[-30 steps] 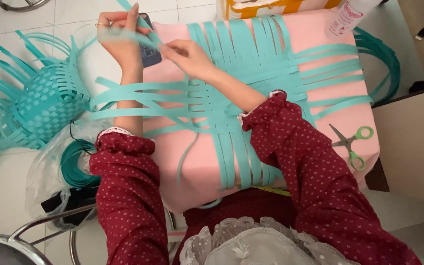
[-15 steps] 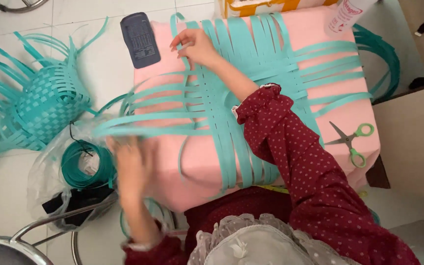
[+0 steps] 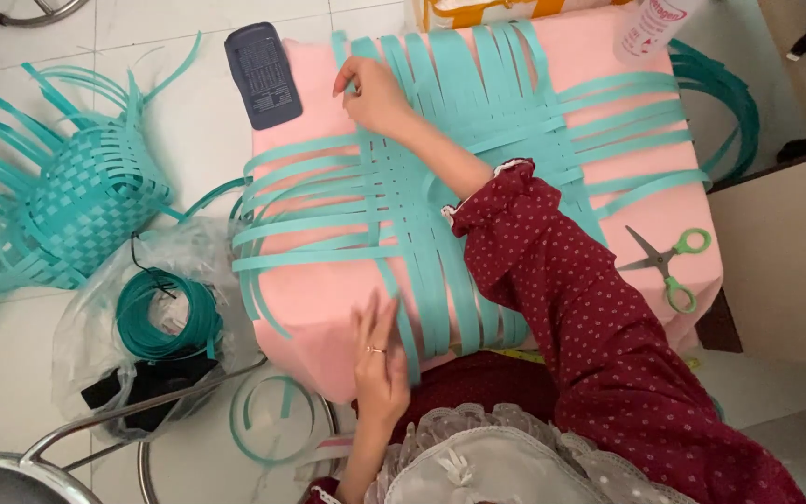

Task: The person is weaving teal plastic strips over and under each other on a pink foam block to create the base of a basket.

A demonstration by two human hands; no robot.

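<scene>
The left hand (image 3: 380,359), at six o'clock, lies flat and open on the near ends of the teal plastic strip mat (image 3: 440,187) on the pink cloth-covered table (image 3: 319,299); half a second earlier it hung lower left. At twelve o'clock the right hand (image 3: 375,93) pinches a strip end (a tug could loosen the weave).

Woven strip mat (image 3: 440,187) on table (image 3: 319,308), scissors (image 3: 666,264) at its right edge, half-woven basket (image 3: 67,210) on floor left, coiled strips (image 3: 162,315) before the basket.
</scene>
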